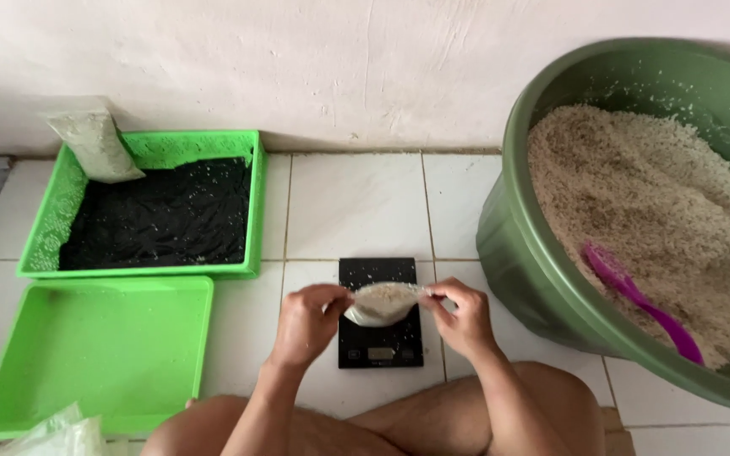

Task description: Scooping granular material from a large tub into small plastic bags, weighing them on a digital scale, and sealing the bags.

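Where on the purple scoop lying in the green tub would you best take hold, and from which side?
Grip the purple scoop by its long, narrow handle, which lies bare on the grain and points toward the near rim of the green tub. Coming from above with the right hand looks easiest; the broad head is partly sunk in the grain.

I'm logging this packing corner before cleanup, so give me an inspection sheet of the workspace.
Surface: white tiled floor, a few grains scattered.
Job's things: small clear bag of grain held over a black scale; green tub heaped with grain, pink scoop lying in it.
Clutter: green basket with dark lining and one filled bag leaning in its corner; green tray; plastic bags at lower left.
Hands: left hand and right hand pinch the small bag's ends.
Cables: nothing seen.
Surroundings: pale scuffed wall.
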